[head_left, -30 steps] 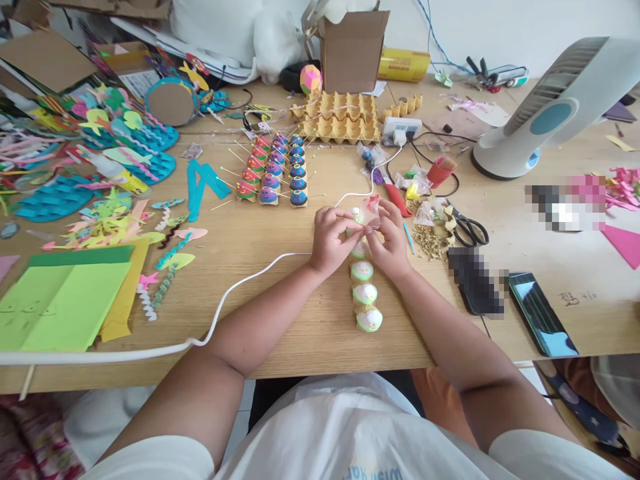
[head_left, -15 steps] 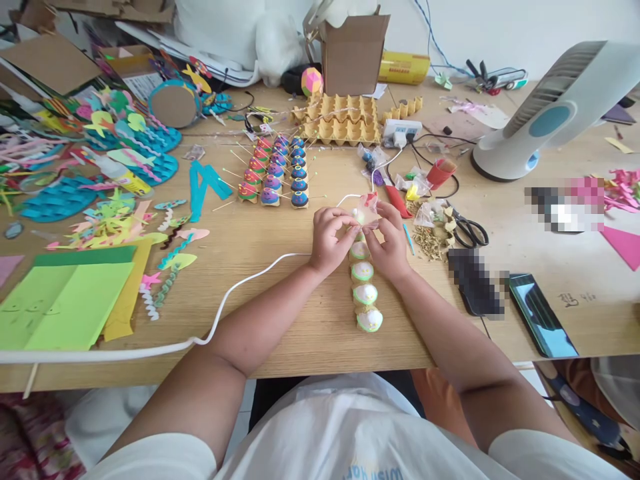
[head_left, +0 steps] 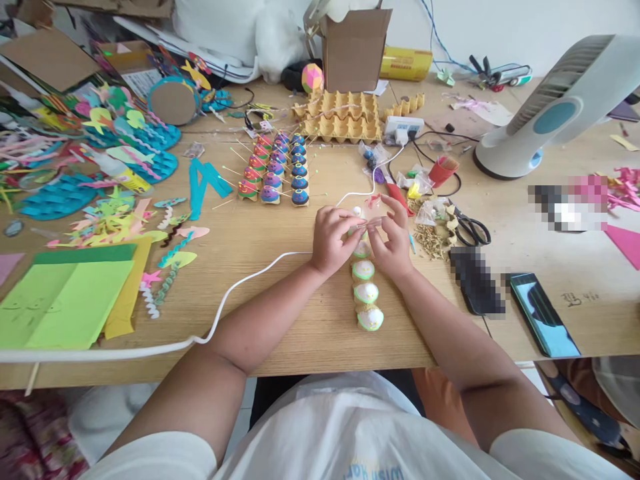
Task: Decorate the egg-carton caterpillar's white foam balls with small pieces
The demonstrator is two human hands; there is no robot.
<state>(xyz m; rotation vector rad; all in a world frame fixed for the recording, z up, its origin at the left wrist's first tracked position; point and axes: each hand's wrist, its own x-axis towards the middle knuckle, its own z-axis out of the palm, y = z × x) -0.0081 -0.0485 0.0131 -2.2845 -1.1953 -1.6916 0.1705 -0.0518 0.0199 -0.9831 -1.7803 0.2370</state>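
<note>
My left hand [head_left: 333, 241] and my right hand [head_left: 393, 245] meet above the far part of a strip of egg-carton cups [head_left: 369, 293]. The cups have white domes with light green rims, and the strip runs toward the table's front edge. Thumb and fingers of each hand are pinched together, tips nearly touching, on something small and clear that I cannot make out. Just beyond the fingertips shows a see-through plastic piece with red marks [head_left: 373, 200]. A small white ball shape [head_left: 357, 211] is beside the left fingertips. My hands hide part of the strip.
Rows of painted cups [head_left: 273, 170] with pins stand ahead, left of the hands. A white cable [head_left: 235, 287] crosses the table on the left. Scissors [head_left: 470, 230], a phone [head_left: 543, 313] and a white fan [head_left: 545, 113] are on the right. Green paper [head_left: 70, 300] lies left.
The clear piece with red marks, earlier raised between my hands, now shows lower and flatter beyond the fingertips. The right hand's fingers have shifted slightly, and the small white ball shape is more visible.
</note>
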